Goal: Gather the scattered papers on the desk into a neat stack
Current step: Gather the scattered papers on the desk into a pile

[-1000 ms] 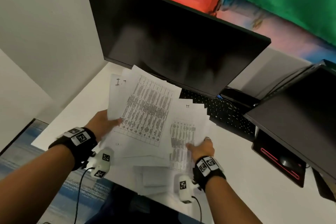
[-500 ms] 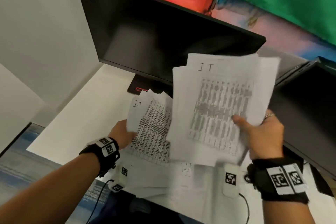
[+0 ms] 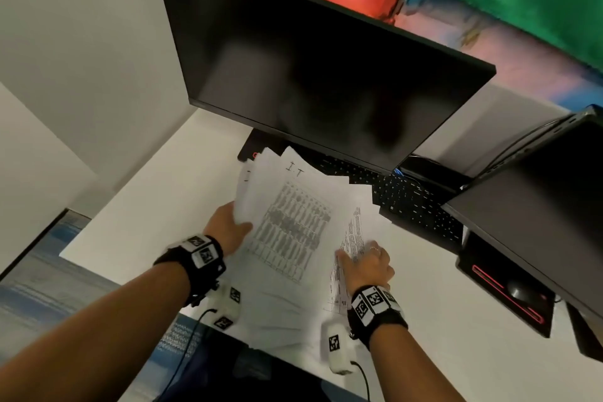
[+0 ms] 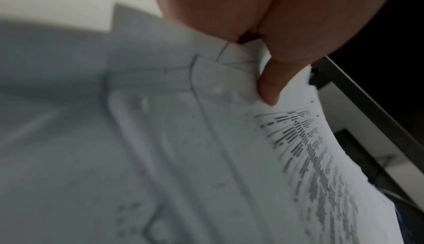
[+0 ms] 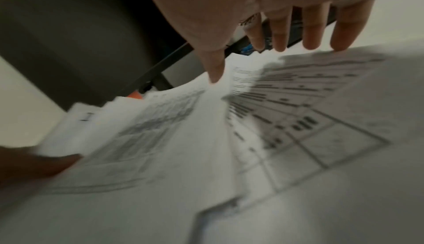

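A loose pile of printed papers (image 3: 293,228) lies fanned on the white desk (image 3: 156,206) in front of the monitor. My left hand (image 3: 233,225) grips the pile's left edge; in the left wrist view its thumb (image 4: 270,86) pinches several sheets (image 4: 206,157). My right hand (image 3: 362,261) lies on the right side of the pile. The right wrist view shows its fingers (image 5: 309,35) straight and spread, tips touching the top sheet (image 5: 263,121). More sheets (image 3: 280,320) stick out below, near the desk's front edge.
A big black monitor (image 3: 310,75) stands just behind the papers, with a black keyboard (image 3: 411,202) under its right end. A second dark screen (image 3: 538,222) juts in from the right above a mouse (image 3: 518,292) on a red-trimmed pad. Bare desk stretches left of the pile.
The bundle that my right hand held up in the air has come down onto the sheets in my left hand. The right hand now lies flat on the merged pile.
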Demonstrator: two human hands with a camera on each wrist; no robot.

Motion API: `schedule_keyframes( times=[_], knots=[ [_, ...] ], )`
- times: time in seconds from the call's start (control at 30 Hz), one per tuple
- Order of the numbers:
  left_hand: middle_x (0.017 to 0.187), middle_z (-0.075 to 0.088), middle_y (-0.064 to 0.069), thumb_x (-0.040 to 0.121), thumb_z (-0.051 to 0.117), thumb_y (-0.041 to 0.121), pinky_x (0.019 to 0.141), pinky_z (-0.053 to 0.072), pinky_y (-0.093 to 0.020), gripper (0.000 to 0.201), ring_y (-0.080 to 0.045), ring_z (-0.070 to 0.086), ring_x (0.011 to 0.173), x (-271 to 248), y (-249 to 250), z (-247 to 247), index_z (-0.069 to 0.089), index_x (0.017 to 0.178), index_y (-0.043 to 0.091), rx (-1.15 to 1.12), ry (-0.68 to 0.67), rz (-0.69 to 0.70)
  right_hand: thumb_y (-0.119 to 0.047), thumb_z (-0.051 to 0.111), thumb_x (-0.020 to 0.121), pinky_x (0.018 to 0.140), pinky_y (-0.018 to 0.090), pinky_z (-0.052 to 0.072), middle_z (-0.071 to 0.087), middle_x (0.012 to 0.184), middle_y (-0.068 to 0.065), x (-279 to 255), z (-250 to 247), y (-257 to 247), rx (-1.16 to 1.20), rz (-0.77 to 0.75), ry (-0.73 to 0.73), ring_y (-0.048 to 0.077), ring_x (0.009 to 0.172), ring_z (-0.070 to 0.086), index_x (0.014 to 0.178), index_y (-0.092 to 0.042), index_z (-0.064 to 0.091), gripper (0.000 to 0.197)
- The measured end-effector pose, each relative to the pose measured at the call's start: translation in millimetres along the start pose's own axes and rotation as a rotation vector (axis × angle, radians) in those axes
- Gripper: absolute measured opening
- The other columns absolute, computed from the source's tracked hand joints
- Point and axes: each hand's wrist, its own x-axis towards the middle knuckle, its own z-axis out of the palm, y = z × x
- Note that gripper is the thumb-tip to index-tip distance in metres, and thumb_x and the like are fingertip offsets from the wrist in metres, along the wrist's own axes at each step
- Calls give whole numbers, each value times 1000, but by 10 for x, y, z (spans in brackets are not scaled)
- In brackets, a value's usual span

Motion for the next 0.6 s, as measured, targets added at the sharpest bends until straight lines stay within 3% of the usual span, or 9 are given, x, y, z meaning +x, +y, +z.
schedule_keyframes(
  times=[0.07,0.13,0.23,0.33,0.43,0.6],
  knots=[
    [116,67,-18,90,67,17,80,43,-30,42,-32,64,101,9,-113,-203,59,128,3,-24,55,-15,-62,70,74,107,55,33,22,157,7,6,3,89,-137,38,-39,34,138,25,153,-14,21,104],
    [107,67,-15,89,69,16,80,43,-31,39,-28,64,94,10,-240,-399,62,124,2,-87,128,-48,-69,71,68,107,56,33,25,155,9,12,47,144,-241,9,-28,34,138,27,152,-13,20,113],
    [108,70,-15,84,75,21,84,50,-37,38,-26,63,89,6,-396,-631,66,117,5,-189,194,-76,-70,76,60,105,55,36,32,148,12,59,21,148,-222,45,4,33,133,33,151,-13,20,121],
    [106,71,-18,85,74,21,82,52,-39,36,-33,67,92,-4,-422,-720,67,117,5,-238,228,-67,-63,80,61,103,51,40,34,144,12,74,-34,127,-197,71,15,33,130,36,150,-14,20,118],
    [102,70,-17,89,70,17,75,48,-34,32,-28,62,79,-37,-400,-717,65,118,3,-272,214,-58,-61,79,64,101,52,39,32,143,10,-8,-28,62,-222,37,60,31,130,33,150,-15,23,113],
    [101,74,-12,86,73,15,88,55,-46,29,-27,70,87,-69,-439,-646,68,114,7,-399,181,-94,-66,77,63,106,51,35,31,148,11,-128,91,-36,-261,86,-39,31,134,32,152,-13,16,120]
  ],
)
